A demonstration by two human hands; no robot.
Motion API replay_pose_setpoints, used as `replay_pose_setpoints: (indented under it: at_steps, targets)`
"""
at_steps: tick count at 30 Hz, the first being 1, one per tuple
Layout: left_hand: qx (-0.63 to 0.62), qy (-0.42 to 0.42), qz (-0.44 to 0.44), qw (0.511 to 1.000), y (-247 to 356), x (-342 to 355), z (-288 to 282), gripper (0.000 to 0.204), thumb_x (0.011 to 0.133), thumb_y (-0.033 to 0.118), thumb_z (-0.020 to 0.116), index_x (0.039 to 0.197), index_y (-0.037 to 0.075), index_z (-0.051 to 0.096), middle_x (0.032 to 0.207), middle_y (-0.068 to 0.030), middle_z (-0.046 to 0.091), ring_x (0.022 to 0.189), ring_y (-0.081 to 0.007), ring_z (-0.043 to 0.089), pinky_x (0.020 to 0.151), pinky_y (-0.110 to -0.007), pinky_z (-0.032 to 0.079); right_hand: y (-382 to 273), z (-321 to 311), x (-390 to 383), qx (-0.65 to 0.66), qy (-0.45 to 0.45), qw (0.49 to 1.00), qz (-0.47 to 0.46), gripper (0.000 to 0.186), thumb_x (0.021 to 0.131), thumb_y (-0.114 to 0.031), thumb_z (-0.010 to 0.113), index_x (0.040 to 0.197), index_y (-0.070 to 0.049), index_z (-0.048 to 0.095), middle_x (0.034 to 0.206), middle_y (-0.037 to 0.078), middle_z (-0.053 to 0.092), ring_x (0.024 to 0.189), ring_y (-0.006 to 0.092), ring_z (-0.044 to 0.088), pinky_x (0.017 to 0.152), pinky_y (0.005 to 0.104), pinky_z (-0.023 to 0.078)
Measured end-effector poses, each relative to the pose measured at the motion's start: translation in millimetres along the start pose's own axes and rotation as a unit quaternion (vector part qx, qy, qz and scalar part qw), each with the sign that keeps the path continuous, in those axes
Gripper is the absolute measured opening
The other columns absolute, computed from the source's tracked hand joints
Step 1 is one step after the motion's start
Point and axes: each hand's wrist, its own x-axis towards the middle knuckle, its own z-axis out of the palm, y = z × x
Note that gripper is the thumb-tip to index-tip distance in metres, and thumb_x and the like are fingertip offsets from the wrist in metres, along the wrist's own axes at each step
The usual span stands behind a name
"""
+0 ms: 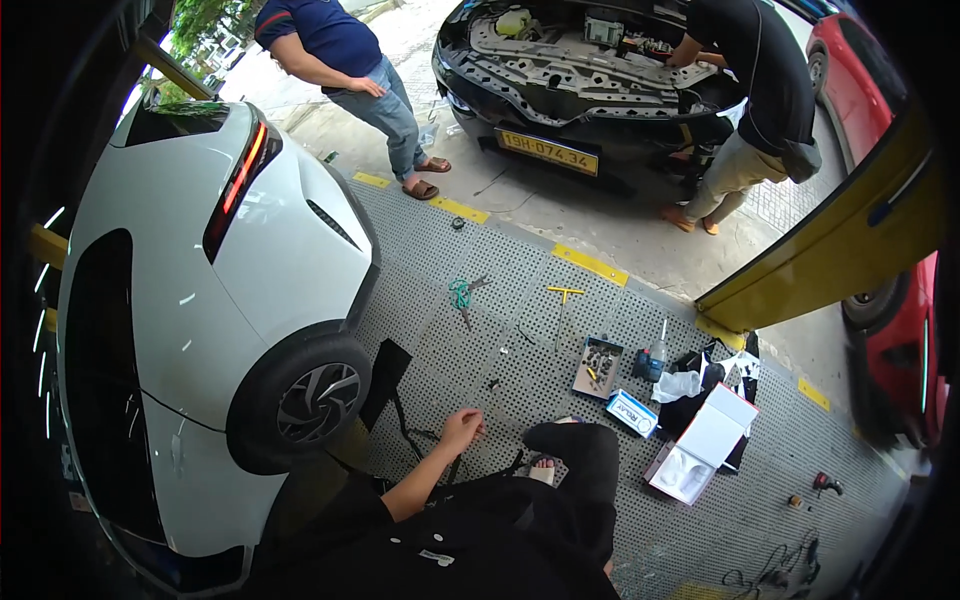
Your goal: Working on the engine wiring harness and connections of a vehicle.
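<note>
My left hand [462,430] is raised in front of my body with its fingers curled in. Whatever the fingers may hold is too small or hidden to make out. Black straps [408,425] lie just left of and below that hand, beside the wheel [315,398] of a white car. A sandalled foot [542,470] shows below my bent knee [575,440]. My right hand is out of sight. Right of the knee are a tray of small metal parts [598,366], a blue-and-white box [632,413] and an open white box [716,425].
Teal-handled scissors [461,292] and a yellow T-handle wrench [565,292] lie on the perforated metal floor [520,370]. A red-and-black drill [826,484] is far right. Two people stand beside a black car [560,90] with its engine bay exposed. A yellow post [820,225] rises at right.
</note>
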Motion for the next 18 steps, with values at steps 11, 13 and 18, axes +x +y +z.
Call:
replay_pose_setpoints:
  at_steps: [11,13,18]
  targets:
    - [0.183,0.008,-0.185,0.966,-132,-59,-27,0.026,0.09,0.013,0.057,0.109,-0.003,0.065,0.086,-0.0122,0.069,0.069,-0.0203,0.065,0.062,-0.035,0.054,105,-26,166,0.061,-0.19,0.979,0.038,0.028,0.088,-0.019,0.06,0.104,0.003,0.063,0.082,0.018,0.069,0.071,0.0228,0.069,0.052,0.0331,0.053]
    - [0.127,0.08,-0.234,0.961,-127,-66,-25,0.027,0.091,0.013,0.057,0.111,-0.003,0.065,0.088,-0.0121,0.069,0.068,-0.0202,0.065,0.062,-0.035,0.054,123,-45,200,0.043,-0.253,0.966,0.04,0.027,0.088,-0.019,0.06,0.103,0.004,0.064,0.083,0.018,0.069,0.071,0.0229,0.069,0.052,0.0332,0.053]
    - [-0.092,0.169,-0.242,0.951,-62,-1,-7,0.017,0.09,0.012,0.056,0.101,0.001,0.062,0.075,-0.0059,0.059,0.063,-0.016,0.058,0.061,-0.034,0.054,-141,-79,383,0.275,-0.318,0.883,0.207,0.027,0.089,-0.018,0.059,0.106,0.002,0.061,0.08,0.015,0.067,0.066,0.023,0.067,0.055,0.0359,0.057]
